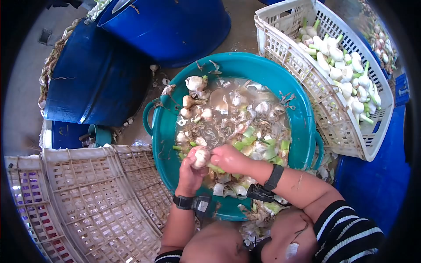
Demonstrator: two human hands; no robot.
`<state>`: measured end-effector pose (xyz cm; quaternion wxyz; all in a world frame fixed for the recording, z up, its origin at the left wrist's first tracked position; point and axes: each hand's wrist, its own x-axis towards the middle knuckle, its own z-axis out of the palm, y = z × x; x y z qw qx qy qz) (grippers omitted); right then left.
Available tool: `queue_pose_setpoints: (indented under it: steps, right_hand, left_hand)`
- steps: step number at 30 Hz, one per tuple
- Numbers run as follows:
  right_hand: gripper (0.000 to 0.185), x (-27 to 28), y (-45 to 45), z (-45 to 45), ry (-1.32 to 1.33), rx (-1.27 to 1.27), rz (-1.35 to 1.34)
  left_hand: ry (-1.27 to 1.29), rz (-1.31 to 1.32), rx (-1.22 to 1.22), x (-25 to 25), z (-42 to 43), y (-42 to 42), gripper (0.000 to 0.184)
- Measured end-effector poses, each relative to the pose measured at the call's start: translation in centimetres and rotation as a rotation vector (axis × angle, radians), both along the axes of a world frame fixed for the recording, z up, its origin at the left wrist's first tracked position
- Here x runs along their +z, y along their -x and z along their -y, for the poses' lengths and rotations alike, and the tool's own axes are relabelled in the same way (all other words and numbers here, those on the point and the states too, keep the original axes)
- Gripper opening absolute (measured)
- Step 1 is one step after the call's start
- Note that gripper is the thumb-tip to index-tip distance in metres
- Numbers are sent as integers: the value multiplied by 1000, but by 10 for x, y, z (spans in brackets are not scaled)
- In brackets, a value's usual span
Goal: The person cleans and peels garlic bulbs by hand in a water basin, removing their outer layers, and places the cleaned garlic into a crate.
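My left hand (189, 174) is closed around a white garlic bulb (201, 157), held above a teal tub (302, 131). Against the bulb's right side, my right hand (230, 159) is closed with thumb and fingers pinched together; what lies between the fingertips is hidden. Below both hands, murky water (219, 127) fills the tub, strewn with loose peelings and green leaf scraps (245, 142). Several more garlic bulbs lie at the tub's left side, among them a large one (195, 83) near the back.
A white crate (326, 116) at the right holds many peeled garlic bulbs (346, 65) with green stems. Another crate (87, 193) of slatted plastic stands at the left. Large blue barrels (171, 30) stand behind the tub. Peelings litter the floor (245, 26) around it.
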<state>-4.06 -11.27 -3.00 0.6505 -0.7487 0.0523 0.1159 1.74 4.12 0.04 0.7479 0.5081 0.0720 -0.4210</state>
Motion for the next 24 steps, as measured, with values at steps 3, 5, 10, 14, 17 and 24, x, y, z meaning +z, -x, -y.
queue_pose_setpoints:
  steps: [3, 5, 10, 14, 17, 24]
  right_hand:
    - [29, 5, 4, 7, -586, -124, -414]
    - [29, 8, 7, 8, -855, -179, -529]
    - [24, -6, 6, 4, -29, -191, 76]
    - [20, 3, -4, 17, -327, -354, -321]
    - [19, 21, -5, 25, -482, -303, -490]
    - [27, 47, 26, 19, -129, 121, 409]
  left_hand:
    - [44, 138, -100, 6, 2, 0, 47]
    - [-58, 262, -166, 19, 6, -5, 55]
    - [-434, 373, -431, 21, 11, -7, 48]
    - [-623, 1580, -437, 24, 25, 16, 54]
    - [-648, 1726, -474, 11, 14, 5, 44]
    - [82, -7, 392, -15, -8, -21, 22]
